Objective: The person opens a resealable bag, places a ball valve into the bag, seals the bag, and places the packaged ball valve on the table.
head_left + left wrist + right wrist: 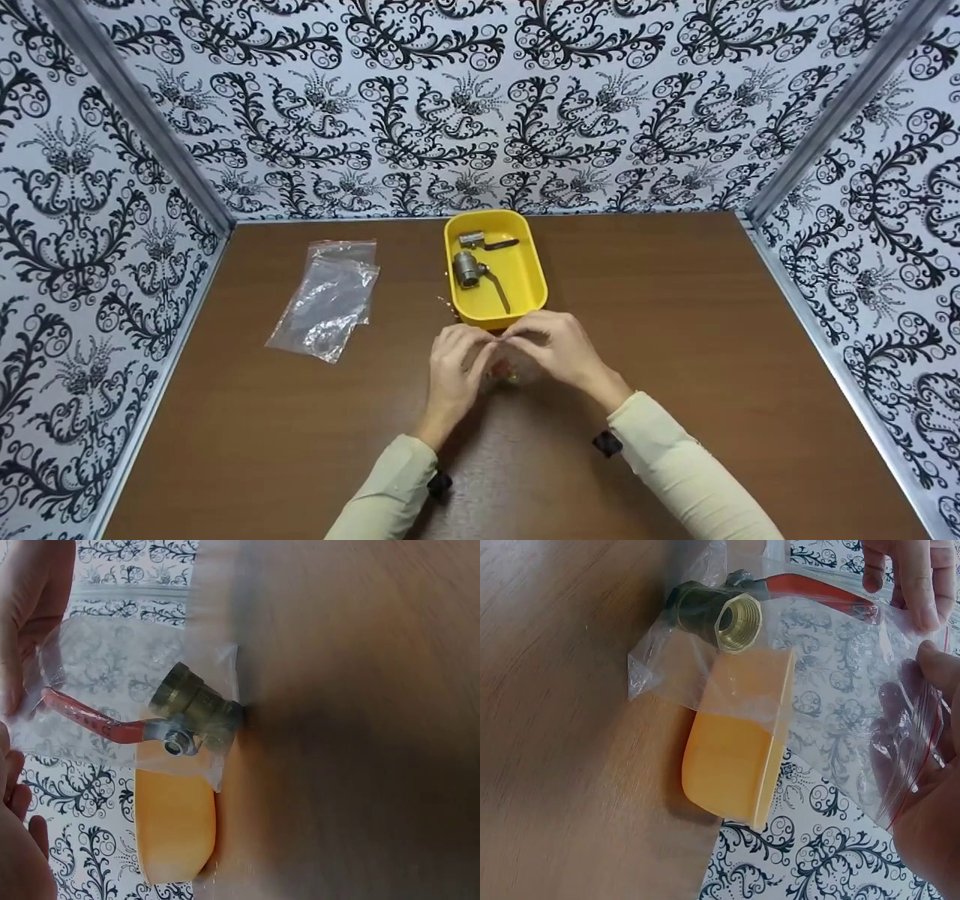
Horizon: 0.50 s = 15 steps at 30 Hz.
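Two hands (pixel 454 367) (pixel 561 346) in a pinch on one bag's (pixel 832 686) top edge, tray (pixel 538 259) close ahead, broad tabletop (pixel 712 330) rightward

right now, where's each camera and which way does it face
Head: on the head, facing forward and down at the yellow tray; left hand, right hand and sleeves show.
Left wrist: on that wrist, facing a brass valve in a clear bag; both hands partly show at left.
Right wrist: on that wrist, facing the brass valve; both hands partly show at right.
Both wrist views share brass valve, clear bag and yellow tray.
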Available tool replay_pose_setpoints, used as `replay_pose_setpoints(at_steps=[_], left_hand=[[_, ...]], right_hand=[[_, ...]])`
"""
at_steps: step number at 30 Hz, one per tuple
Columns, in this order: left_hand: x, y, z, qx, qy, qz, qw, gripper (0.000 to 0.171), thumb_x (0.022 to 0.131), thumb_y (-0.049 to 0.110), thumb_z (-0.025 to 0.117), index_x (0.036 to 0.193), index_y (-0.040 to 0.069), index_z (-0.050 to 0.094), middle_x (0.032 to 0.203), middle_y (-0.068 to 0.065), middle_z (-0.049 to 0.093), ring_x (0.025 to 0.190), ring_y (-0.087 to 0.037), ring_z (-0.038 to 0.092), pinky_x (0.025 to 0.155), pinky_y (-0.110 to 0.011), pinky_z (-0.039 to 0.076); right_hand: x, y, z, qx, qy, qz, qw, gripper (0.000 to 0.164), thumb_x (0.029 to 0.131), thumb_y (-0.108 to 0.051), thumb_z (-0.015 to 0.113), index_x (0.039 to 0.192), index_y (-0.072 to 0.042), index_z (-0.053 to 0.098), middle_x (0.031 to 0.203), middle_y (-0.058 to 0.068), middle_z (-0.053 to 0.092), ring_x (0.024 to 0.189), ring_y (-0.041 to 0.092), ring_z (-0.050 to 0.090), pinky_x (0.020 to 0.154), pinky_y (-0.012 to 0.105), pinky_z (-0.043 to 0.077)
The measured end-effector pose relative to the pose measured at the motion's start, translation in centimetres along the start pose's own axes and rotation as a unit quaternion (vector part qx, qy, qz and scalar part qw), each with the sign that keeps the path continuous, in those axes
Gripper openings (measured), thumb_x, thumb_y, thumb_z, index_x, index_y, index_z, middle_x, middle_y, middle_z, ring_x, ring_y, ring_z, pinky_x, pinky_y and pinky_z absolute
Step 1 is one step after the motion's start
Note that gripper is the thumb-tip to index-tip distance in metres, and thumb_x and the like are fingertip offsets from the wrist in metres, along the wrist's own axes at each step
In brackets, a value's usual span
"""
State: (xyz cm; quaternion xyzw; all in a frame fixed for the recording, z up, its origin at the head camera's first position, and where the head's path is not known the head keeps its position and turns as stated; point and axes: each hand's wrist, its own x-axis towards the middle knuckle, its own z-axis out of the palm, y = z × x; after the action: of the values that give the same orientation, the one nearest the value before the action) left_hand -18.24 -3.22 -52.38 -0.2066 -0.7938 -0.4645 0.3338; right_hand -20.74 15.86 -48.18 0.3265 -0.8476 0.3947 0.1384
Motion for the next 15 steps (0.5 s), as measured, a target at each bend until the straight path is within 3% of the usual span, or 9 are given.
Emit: replay_pose_setpoints(at_steps=[5, 10, 15], left_hand=[[0.12, 0.17, 0.14, 0.015, 0.014, 0.018, 0.9996, 0.005, 0.089, 0.021, 0.071, 0.088, 0.017, 0.073, 0.090, 0.007, 0.071, 0.096, -0.014, 0.061, 0.084, -0.033, 0.044], [0.26, 0.56, 0.32, 0.033, 0.025, 0.025, 0.9988, 0.005, 0.088, 0.022, 0.072, 0.087, 0.017, 0.074, 0.089, 0.007, 0.072, 0.094, -0.013, 0.061, 0.083, -0.032, 0.043], [0.41, 0.84, 0.35, 0.032, 0.025, 0.029, 0.9988, 0.006, 0.087, 0.022, 0.072, 0.087, 0.017, 0.074, 0.088, 0.007, 0.072, 0.095, -0.013, 0.061, 0.083, -0.031, 0.042]], right_hand=[[0.04, -0.22, -0.15, -0.023, 0.003, -0.005, 1.000, 0.014, 0.087, -0.027, 0.072, 0.097, -0.018, 0.076, 0.093, -0.006, 0.074, 0.089, 0.010, 0.068, 0.084, 0.032, 0.055], [0.15, -0.32, -0.21, -0.064, 0.024, -0.041, 0.997, 0.013, 0.085, -0.027, 0.074, 0.095, -0.018, 0.076, 0.093, -0.007, 0.074, 0.094, 0.012, 0.065, 0.088, 0.034, 0.051], [0.29, -0.24, -0.26, -0.069, 0.044, -0.076, 0.994, 0.009, 0.082, -0.021, 0.078, 0.090, -0.018, 0.077, 0.090, -0.006, 0.074, 0.097, 0.015, 0.063, 0.087, 0.035, 0.046]])
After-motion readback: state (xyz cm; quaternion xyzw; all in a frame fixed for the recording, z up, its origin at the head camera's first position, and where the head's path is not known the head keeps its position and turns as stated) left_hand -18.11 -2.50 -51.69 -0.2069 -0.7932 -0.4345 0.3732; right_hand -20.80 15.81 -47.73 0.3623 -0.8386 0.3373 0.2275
